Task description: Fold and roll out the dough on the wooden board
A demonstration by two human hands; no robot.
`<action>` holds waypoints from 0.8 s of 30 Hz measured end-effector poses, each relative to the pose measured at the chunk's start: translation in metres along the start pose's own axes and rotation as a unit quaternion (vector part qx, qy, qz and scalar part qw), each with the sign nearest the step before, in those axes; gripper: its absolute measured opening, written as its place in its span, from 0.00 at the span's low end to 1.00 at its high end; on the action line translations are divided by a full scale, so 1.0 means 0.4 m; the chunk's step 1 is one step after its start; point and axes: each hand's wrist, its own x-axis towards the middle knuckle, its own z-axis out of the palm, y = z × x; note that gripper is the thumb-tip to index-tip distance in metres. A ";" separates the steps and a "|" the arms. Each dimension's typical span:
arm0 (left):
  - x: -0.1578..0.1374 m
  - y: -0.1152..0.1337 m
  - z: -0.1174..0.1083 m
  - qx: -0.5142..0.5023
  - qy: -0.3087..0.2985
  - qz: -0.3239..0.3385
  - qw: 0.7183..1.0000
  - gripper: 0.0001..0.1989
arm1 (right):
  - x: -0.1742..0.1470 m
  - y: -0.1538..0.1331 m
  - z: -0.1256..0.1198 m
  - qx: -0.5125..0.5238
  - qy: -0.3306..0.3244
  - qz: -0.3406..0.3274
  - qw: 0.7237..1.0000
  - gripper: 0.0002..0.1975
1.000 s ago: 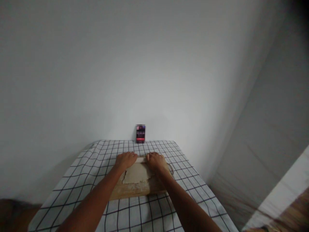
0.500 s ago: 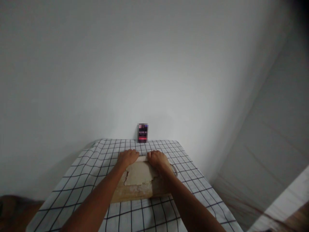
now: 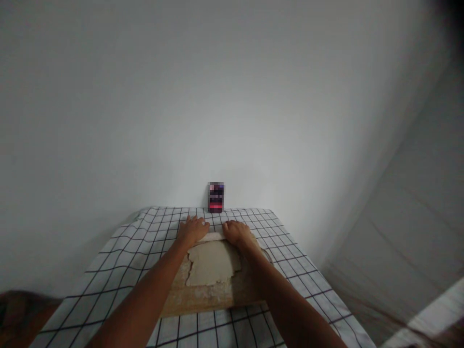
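A flat, ragged-edged sheet of pale dough [image 3: 212, 265] lies on a wooden board [image 3: 197, 304] dusted with flour. Across the dough's far edge runs a pale rolling pin [image 3: 213, 237], of which only the middle stretch shows. My left hand [image 3: 192, 230] rests over the pin's left end, its fingers reaching forward over it. Over the right end my right hand [image 3: 237, 232] is curled, knuckles up. Both palms cover the pin's ends, so these are hidden. My forearms stretch over the sides of the board.
A white tablecloth with black grid lines [image 3: 119, 270] covers the table. At the far edge a small dark upright object [image 3: 216, 198], blurred by pixels, leans against the white wall [image 3: 232, 106]. A thin loop [image 3: 267, 255] sticks out at the board's right side.
Both hands have moved slightly forward with the rolling pin, and the left fingers have straightened somewhat. More of the dough sheet shows. The view has shifted a little.
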 end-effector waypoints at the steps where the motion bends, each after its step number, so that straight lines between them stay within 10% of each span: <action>1: 0.006 0.001 -0.001 -0.003 -0.002 -0.004 1.000 0.26 | 0.007 0.002 0.003 0.001 0.000 -0.001 1.000 0.26; 24: -0.075 0.041 -0.050 0.001 0.017 -0.030 0.999 0.28 | -0.025 -0.004 0.002 -0.009 0.012 0.007 1.000 0.25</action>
